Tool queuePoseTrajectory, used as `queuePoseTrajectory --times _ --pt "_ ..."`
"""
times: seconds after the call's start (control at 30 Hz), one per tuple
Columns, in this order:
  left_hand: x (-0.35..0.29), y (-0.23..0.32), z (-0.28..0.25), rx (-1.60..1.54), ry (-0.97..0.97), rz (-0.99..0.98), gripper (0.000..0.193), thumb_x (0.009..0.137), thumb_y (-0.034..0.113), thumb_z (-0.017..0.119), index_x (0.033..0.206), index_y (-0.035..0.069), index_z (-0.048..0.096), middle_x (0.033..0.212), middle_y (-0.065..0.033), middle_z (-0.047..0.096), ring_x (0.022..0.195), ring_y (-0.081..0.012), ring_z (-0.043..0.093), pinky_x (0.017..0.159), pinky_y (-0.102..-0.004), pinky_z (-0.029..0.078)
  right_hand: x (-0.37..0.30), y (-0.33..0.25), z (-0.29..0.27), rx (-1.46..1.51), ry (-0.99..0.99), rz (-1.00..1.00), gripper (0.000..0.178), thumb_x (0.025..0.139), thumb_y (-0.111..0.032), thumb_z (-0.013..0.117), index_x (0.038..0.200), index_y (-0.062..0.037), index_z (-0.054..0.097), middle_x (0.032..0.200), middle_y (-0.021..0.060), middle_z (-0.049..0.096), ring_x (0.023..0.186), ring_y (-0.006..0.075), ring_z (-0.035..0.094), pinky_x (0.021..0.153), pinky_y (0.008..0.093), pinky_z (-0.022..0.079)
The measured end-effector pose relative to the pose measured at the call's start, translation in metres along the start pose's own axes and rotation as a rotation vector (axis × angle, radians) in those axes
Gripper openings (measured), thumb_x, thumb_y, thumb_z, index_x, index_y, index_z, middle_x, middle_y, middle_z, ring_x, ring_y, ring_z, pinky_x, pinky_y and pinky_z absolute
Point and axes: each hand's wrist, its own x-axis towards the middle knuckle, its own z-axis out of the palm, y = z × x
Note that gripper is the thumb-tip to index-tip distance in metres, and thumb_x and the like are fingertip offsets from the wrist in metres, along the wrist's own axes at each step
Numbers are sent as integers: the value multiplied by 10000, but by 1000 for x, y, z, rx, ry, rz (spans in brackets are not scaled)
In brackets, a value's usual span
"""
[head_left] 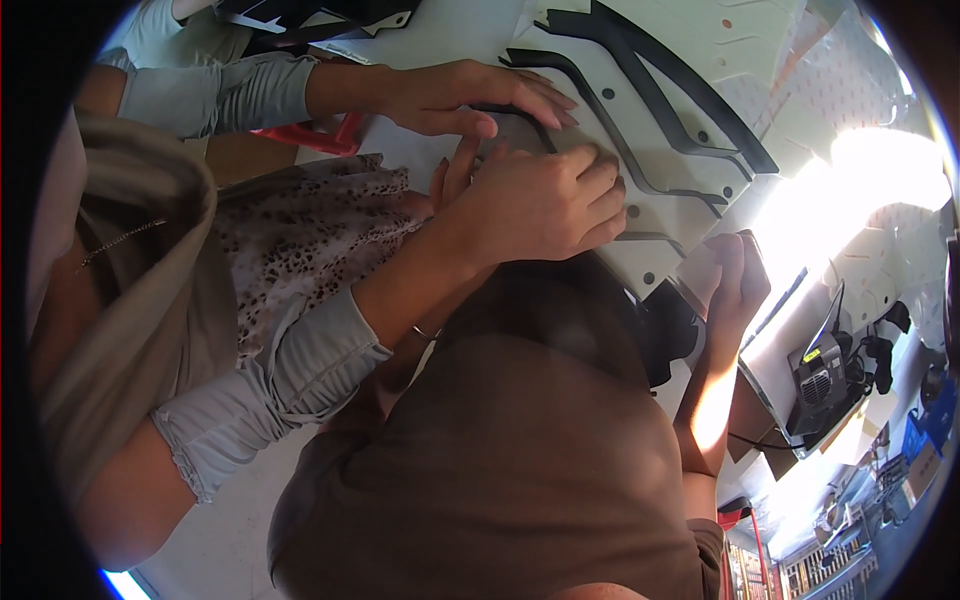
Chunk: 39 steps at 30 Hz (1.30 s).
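Observation:
My right hand (738, 275) is closed by the lower right corner of a white board (650, 215). Strong glare washes out what its fingers hold. Most of my left hand is hidden behind a co-worker's forearm; a bracelet (427, 333) shows at my wrist, and a few raised fingers (458, 172) appear beyond that arm. Curved black strips (640, 70) lie along the board, which has dark round spots. From the left, the co-worker's one hand (550, 200) is bent over the board's near left part. The other co-worker's hand (470, 95) lies flat above it, fingertips on a dark curved piece.
The co-worker, in grey sleeves (270, 370), stands close on my left. A red thing (320, 135) lies behind their arms. At the right, a dark boxy device (820, 375) with cables sits near a table edge. More black parts (330, 15) lie at the top.

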Motion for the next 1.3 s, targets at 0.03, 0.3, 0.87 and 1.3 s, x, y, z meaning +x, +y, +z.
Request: queuePoseTrajectory --times 0.03,0.3,0.87,1.3 --pt "1 0 2 -37 68 -16 176 769 173 649 883 39 658 941 -80 642 843 -200 626 595 -295 533 0 1 0 24 5 -16 243 900 -165 482 760 -5 599 718 47 521 703 144 500 706 264 395" --pt "9 3 0 -77 66 -48 154 742 136 655 831 11 658 868 -87 664 855 -221 642 655 -300 537 -2 1 -2 64 -20 -15 237 901 -156 488 765 -2 604 713 45 510 682 133 483 672 255 384" --pt "5 11 12 29 88 -89 128 714 141 627 788 38 645 863 -107 665 792 -215 610 580 -286 515 -3 4 -1 80 -12 -72 316 951 -233 500 763 -2 606 714 29 516 650 113 469 647 241 376" --pt "7 26 12 -63 -28 -260 123 699 103 630 783 16 653 872 -108 676 838 -231 641 746 -323 526 -4 4 -3 60 -20 -72 283 949 -194 504 767 -3 608 713 29 523 659 113 480 654 240 381"
